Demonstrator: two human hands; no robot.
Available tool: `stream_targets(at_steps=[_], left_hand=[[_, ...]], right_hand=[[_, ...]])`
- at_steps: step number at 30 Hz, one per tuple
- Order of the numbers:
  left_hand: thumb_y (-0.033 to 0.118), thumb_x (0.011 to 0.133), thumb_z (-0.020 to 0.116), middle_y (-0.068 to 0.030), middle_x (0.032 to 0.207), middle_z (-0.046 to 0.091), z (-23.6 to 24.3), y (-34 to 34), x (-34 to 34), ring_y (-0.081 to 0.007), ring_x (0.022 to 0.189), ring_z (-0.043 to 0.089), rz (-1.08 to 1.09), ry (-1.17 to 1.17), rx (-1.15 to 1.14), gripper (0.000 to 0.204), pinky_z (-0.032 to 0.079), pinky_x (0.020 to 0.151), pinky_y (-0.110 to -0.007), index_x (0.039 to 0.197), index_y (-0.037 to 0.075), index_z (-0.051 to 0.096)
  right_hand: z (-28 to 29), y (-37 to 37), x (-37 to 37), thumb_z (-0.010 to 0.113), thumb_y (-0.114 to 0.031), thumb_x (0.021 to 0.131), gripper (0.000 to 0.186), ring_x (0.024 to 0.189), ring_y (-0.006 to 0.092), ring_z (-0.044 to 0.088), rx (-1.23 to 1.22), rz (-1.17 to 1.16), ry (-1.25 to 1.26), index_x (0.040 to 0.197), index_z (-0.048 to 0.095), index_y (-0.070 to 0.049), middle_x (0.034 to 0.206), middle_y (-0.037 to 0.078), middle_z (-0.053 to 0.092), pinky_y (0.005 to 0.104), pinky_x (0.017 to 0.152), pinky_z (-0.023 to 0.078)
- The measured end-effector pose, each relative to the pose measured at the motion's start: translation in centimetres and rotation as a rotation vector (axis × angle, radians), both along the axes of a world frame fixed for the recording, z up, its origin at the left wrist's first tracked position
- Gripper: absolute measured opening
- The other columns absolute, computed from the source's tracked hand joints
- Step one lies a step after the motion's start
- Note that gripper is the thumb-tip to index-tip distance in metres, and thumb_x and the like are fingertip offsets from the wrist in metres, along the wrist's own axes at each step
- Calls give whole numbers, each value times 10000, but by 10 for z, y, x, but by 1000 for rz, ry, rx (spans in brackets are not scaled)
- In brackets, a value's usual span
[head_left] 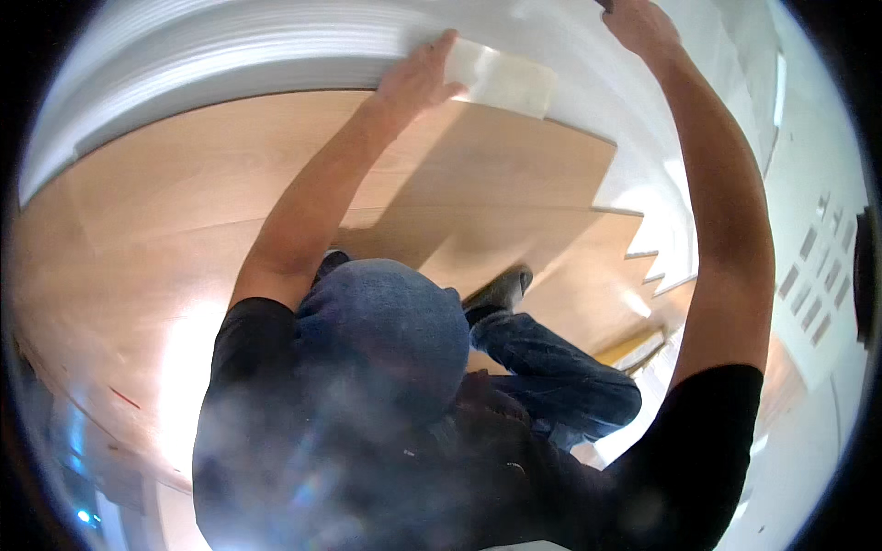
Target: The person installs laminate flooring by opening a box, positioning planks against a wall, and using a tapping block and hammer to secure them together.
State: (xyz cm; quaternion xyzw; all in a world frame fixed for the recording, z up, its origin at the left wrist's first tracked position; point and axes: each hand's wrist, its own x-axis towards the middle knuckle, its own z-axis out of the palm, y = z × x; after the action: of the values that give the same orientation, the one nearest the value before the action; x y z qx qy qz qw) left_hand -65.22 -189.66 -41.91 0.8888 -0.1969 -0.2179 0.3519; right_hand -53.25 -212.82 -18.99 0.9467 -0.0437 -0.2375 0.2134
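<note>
My left hand [418,78] reaches forward to the far edge of the laid wood-look floor planks [478,151]. Its thumb and fingers grip the left end of a flat, whitish rectangular block [503,83], which lies along that plank edge. Farther right, at the top of the view, my right hand [643,28] is raised and closed round a dark handle [604,5]. The rest of what this handle belongs to is cut off by the picture's upper rim.
Pale ribbed underlay sheeting [257,46] stretches beyond the planks. Their right ends form a stepped edge [643,248]. A yellow-edged piece [634,347] lies by my bent knee [597,399]. At the right stands a white panel with rectangular slots [818,275].
</note>
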Motion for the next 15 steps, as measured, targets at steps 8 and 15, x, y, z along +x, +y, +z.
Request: stream_targets(at_steps=[8,15], left_hand=[[494,895,753,-257,1514,465,28,-6,2,-404,1389,489,-27,55,19,965,419,1161,-494,1588,45,255],[530,883,738,-301,1413,523,32,-10,11,-422,1301,549,-149,34,209,1000,490,1021,-514,1579,-8,263]], right_hand=[[-1,-27,-8,515,-114,971,351,1001,376,708,-89,144,243,1299,640,-136,1048,180,737,509,825,564],[-27,-38,-26,522,-108,975,310,1023,377,700,-117,128,394,1266,628,-112,1057,163,730,508,811,572]])
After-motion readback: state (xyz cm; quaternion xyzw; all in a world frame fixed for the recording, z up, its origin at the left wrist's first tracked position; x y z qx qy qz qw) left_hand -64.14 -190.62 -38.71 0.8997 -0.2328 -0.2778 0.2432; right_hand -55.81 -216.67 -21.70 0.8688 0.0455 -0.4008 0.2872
